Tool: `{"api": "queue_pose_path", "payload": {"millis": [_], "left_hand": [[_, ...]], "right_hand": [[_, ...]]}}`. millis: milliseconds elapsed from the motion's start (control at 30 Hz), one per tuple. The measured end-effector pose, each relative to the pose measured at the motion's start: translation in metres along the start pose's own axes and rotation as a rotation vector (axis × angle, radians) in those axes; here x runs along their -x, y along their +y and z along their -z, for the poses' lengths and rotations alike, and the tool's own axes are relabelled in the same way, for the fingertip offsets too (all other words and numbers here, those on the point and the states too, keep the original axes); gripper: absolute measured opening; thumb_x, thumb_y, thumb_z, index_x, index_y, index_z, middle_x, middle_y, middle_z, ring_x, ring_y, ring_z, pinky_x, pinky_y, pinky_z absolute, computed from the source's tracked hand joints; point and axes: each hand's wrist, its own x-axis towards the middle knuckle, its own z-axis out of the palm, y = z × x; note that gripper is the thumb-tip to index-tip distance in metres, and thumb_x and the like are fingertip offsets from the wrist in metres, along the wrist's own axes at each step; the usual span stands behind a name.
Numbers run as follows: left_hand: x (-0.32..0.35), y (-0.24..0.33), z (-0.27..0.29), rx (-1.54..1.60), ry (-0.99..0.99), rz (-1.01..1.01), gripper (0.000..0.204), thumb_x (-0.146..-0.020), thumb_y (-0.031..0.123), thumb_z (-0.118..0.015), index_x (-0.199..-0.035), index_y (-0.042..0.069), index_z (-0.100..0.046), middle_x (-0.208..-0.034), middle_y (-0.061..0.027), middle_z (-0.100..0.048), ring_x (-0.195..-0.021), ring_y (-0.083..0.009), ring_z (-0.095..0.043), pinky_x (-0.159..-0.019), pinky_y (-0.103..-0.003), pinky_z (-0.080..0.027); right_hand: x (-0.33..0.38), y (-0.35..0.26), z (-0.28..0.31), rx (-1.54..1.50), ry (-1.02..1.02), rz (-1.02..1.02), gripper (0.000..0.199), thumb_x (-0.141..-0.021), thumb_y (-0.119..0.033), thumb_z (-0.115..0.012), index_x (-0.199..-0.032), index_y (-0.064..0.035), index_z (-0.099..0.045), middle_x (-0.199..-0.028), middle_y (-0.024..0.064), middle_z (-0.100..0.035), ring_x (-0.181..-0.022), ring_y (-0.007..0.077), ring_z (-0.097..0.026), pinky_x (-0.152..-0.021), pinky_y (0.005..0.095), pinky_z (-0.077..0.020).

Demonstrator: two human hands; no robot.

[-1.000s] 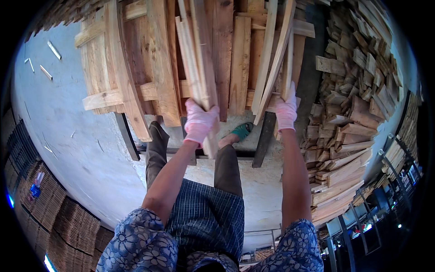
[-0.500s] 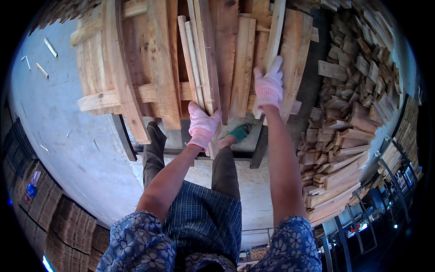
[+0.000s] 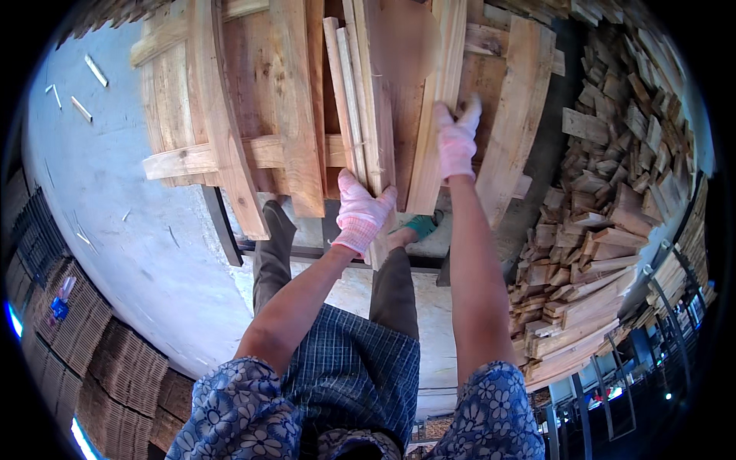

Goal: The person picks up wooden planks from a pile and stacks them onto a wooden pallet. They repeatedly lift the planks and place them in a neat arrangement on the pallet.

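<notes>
My left hand point(image 3: 363, 208), in a pinkish-white knit glove, is closed around the near end of several narrow wooden strips point(image 3: 359, 123). They lie lengthwise on a layer of planks. My right hand point(image 3: 458, 146), gloved alike, is slightly blurred, with thumb and fingers spread. Its thumb is at the right edge of a light wooden board point(image 3: 431, 153); whether it touches is unclear. A gap to the right of that board shows darker wood below. Beyond the gap lies another wide board point(image 3: 512, 123). Wooden crosspieces point(image 3: 261, 153) run under the planks.
A dark metal frame point(image 3: 222, 226) stands under the planks, close to my legs. To the right is a large heap of short wood offcuts point(image 3: 590, 253). Small wood slivers point(image 3: 81, 109) lie on the grey floor at left. Slatted brown stacks point(image 3: 115, 330) stand at lower left.
The right hand has come off the narrow strip, its fingers now spread. Boards beside it have shifted left, closing up and widening the gap before the rightmost board. The left hand keeps its grip.
</notes>
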Motion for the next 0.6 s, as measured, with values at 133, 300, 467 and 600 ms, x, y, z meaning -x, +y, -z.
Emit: {"api": "queue_pose_path", "payload": {"millis": [133,300,467,600], "left_hand": [[0.005,0.021,0.013,0.055,-0.092,0.092,0.102,-0.077,0.034,-0.084,-0.149,-0.005,-0.021,-0.132,-0.0274,-0.057,-0.119,-0.0352,-0.062,-0.102,-0.041,-0.049],[-0.005,-0.001,0.005,0.056,-0.048,0.077,0.107,-0.078,0.036,-0.084,-0.153,-0.004,-0.018,-0.143,-0.0294,-0.050,-0.131,-0.0408,-0.055,-0.109,-0.041,-0.045],[-0.002,-0.009,0.003,0.089,-0.077,0.064,0.109,-0.080,0.039,-0.084,-0.154,-0.003,-0.016,-0.146,-0.0293,-0.047,-0.134,-0.0405,-0.052,-0.112,-0.040,-0.043],[0.006,0.019,0.011,0.030,-0.124,0.116,0.108,-0.080,0.038,-0.083,-0.154,-0.003,-0.016,-0.146,-0.0289,-0.047,-0.134,-0.0406,-0.052,-0.111,-0.041,-0.043]], "right_hand": [[-0.017,0.032,0.009,-0.072,-0.265,-0.039,0.085,-0.085,-0.044,-0.079,-0.150,-0.0034,-0.043,-0.131,0.0221,-0.064,-0.119,0.0344,-0.063,-0.101,0.0424,-0.0489],[0.004,-0.014,0.044,0.190,-0.088,-0.082,0.071,-0.087,-0.038,-0.075,-0.143,-0.0064,-0.045,-0.142,0.0282,-0.050,-0.126,0.0460,-0.055,-0.103,0.0483,-0.0486],[-0.005,-0.040,0.063,0.748,-0.079,0.145,0.067,-0.089,-0.039,-0.072,-0.148,-0.0173,-0.045,-0.142,0.0274,-0.045,-0.124,0.0482,-0.052,-0.104,0.0550,-0.0457],[0.001,-0.006,0.017,0.582,0.150,0.150,0.067,-0.089,-0.043,-0.072,-0.147,-0.0177,-0.051,-0.144,0.0326,-0.044,-0.125,0.0527,-0.053,-0.105,0.0554,-0.0461]]}}
